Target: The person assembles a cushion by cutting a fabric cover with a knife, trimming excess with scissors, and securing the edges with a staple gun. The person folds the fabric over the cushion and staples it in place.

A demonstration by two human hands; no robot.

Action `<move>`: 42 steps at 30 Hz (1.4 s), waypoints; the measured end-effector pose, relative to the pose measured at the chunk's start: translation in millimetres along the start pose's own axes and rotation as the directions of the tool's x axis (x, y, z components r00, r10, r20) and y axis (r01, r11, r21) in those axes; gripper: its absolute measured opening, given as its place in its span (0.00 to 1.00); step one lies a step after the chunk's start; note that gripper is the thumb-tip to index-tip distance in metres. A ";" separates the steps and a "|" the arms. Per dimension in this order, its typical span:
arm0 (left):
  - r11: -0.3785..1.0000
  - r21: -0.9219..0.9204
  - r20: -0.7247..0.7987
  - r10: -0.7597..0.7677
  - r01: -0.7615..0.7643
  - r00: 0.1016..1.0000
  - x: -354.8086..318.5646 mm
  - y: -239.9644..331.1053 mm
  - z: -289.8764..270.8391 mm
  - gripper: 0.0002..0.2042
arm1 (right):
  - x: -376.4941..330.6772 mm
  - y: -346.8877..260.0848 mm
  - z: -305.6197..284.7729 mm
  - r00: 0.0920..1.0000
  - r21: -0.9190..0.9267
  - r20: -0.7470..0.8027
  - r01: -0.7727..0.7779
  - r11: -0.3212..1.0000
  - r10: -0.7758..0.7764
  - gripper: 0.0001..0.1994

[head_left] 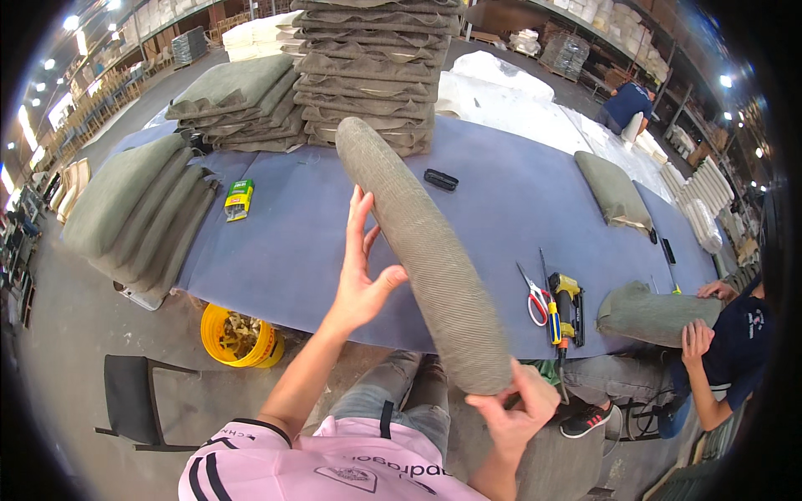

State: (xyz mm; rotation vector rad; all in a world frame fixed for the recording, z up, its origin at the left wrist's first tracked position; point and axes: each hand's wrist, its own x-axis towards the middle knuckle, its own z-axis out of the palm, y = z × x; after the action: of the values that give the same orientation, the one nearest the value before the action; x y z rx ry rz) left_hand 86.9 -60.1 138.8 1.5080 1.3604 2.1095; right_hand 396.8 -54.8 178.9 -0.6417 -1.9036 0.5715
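Observation:
A grey-green woven-fabric cushion (426, 250) is tilted up on its edge above the blue-covered table, its long narrow side toward me. My right hand (520, 407) pinches the cushion's near lower end between thumb and fingers. Along the cushion's left side, my left hand (361, 280) has its fingers stretched and spread, with the thumb touching the fabric. To the right on the table lie red-and-white scissors (535, 299), a yellow-and-blue screwdriver (554, 321) and a yellow-and-black staple gun (568, 305). The cushion's far face is hidden.
Stacked cushions (368, 75) tower at the back, with more piles (138, 209) at left. A green-yellow packet (239, 200) and a black object (441, 179) lie on the table (292, 242). Below are a yellow bucket (271, 346) and a chair (132, 399). A co-worker (735, 334) handles a cushion at right.

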 end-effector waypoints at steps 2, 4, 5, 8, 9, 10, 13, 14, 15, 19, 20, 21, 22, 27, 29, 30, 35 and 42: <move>0.999 -0.034 0.029 -0.017 0.018 0.999 3.7 1.4 -16.2 0.60 | 2.8 -10.6 18.6 0.996 0.027 -0.006 0.090 0.996 -0.090 0.34; 0.998 -0.053 0.023 -0.042 0.044 0.999 3.2 -0.7 -29.5 0.61 | 3.0 -16.5 30.1 0.989 0.072 0.034 0.141 0.987 -0.144 0.37; 0.996 -0.065 0.023 -0.058 0.059 0.998 2.1 -3.3 -33.3 0.61 | 2.7 -18.7 35.9 0.984 0.093 0.052 0.163 0.982 -0.168 0.38; 0.988 0.017 -0.092 -0.150 0.152 0.984 -5.0 5.2 -29.6 0.51 | 8.1 -30.3 52.5 0.996 0.186 -0.019 0.084 0.979 -0.082 0.36; 0.982 0.022 -0.116 -0.185 0.189 0.976 -7.4 10.3 -18.3 0.49 | 11.6 -33.9 54.4 0.998 0.189 -0.053 0.040 0.981 -0.031 0.36; 0.983 0.050 -0.125 -0.171 0.178 0.977 -15.2 11.9 -7.8 0.43 | 18.4 -36.4 59.2 0.997 0.198 -0.073 0.027 0.980 -0.013 0.35; 0.872 -0.409 -0.195 -0.373 0.270 0.907 -105.1 19.2 1.6 0.51 | 47.6 -53.5 82.7 0.997 0.285 -0.070 0.042 0.958 -0.023 0.36; 0.853 -0.421 -0.218 -0.426 0.309 0.878 -129.4 18.7 -1.7 0.49 | 58.0 -62.0 91.2 0.998 0.325 -0.069 0.018 0.945 0.005 0.33; 0.869 -0.349 -0.236 -0.443 0.350 0.865 -135.9 17.4 2.6 0.48 | 70.3 -70.6 94.6 0.997 0.354 -0.070 -0.009 0.935 0.036 0.31; 0.926 0.081 -0.252 -0.339 0.368 0.907 -130.3 24.6 9.6 0.41 | 67.9 -71.0 94.4 0.972 0.668 0.189 -0.231 0.707 0.140 0.21; 0.922 0.152 -0.255 -0.311 0.356 0.916 -125.9 27.3 7.8 0.40 | 64.2 -66.5 98.3 0.969 0.739 0.223 -0.237 0.631 0.102 0.20; 0.913 0.230 -0.251 -0.280 0.338 0.927 -121.5 30.2 3.5 0.38 | 56.7 -59.3 97.4 0.981 0.712 0.182 -0.177 0.679 0.065 0.19; 0.899 0.290 -0.258 -0.257 0.328 0.932 -116.2 33.4 -0.1 0.37 | 44.9 -49.5 89.6 0.988 0.673 0.153 -0.121 0.729 0.022 0.19; 0.959 0.024 -0.261 -0.266 0.282 0.928 -65.9 71.2 -44.0 0.32 | -50.0 33.0 60.7 0.883 0.495 0.328 -0.464 0.735 0.336 0.16; 0.904 -0.312 -0.271 -0.380 0.292 0.884 -56.6 80.3 -57.8 0.32 | -109.8 72.2 55.0 0.816 0.434 0.252 -0.575 0.693 0.520 0.14; 0.890 -0.336 -0.277 -0.405 0.307 0.871 -54.2 74.3 -59.9 0.32 | -137.6 90.6 44.0 0.737 0.289 0.292 -0.676 0.678 0.610 0.15; 0.933 0.094 -0.411 -0.280 0.346 0.868 -41.5 -36.8 -93.4 0.29 | -224.4 128.6 11.3 0.487 -0.195 0.266 -0.818 0.542 0.832 0.23; 0.858 0.513 0.058 -0.050 0.013 0.997 -69.7 -8.8 -53.5 0.19 | -308.3 192.6 56.9 0.251 -0.475 0.259 -0.808 0.349 0.933 0.43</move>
State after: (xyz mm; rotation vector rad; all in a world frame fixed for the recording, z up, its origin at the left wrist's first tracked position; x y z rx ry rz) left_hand 71.2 -128.5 85.1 1.6991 2.0174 1.7273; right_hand 488.5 -119.3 -171.5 -2.0009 -1.9261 1.3422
